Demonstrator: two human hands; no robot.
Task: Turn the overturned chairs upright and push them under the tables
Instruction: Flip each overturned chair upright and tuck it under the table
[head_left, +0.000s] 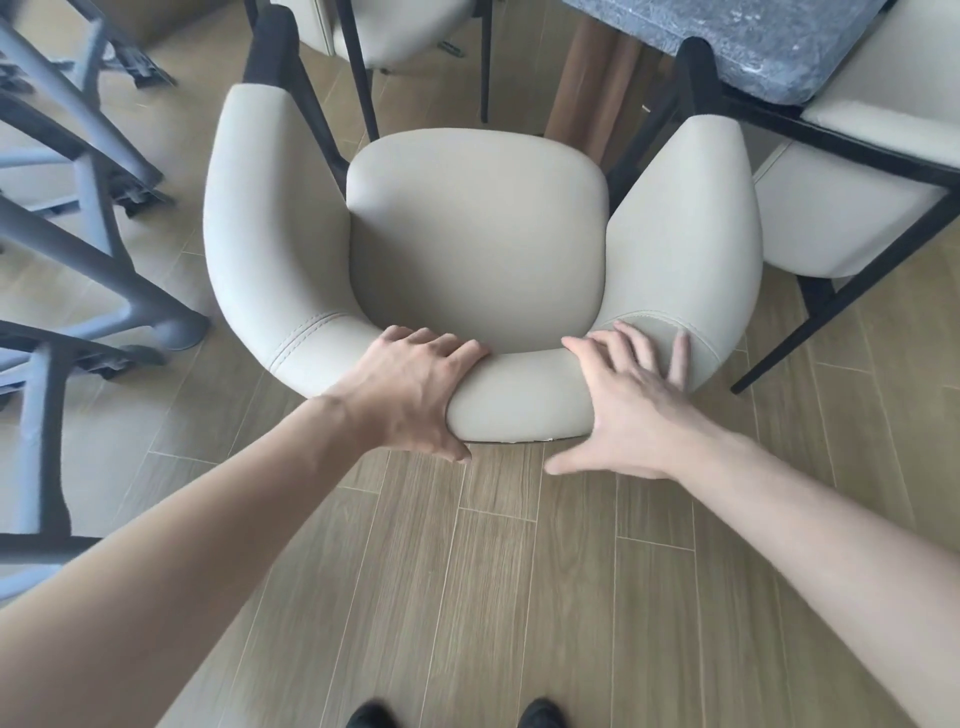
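A view from head height looks down on a cream upholstered armchair (478, 234) standing upright on a wood-plank floor (467, 571), directly in front of the person; its curved back is nearest the viewer and its open front faces away, toward a grey stone-topped table (727, 41) at the upper right, so its front-to-back line runs straight ahead; the seat sits short of the table edge and looks not yet pushed under. The left hand (415, 389) grips the padded top of the backrest, fingers curled over the top and thumb down the outer face; the right hand (628, 395) lies flat on the same rim, fingers spread and straight, pressing rather than clasping. The chair, padded over dark metal legs, seems rigid and moderately heavy; the smooth leather-like cover could be slippery under flat palms, so the thick backrest rim appears the soundest place to hold and push from. Another cream chair (852, 208) stands just to the right beside the table; a third shows at the top; grey metal frames (78, 182) crowd the left side.
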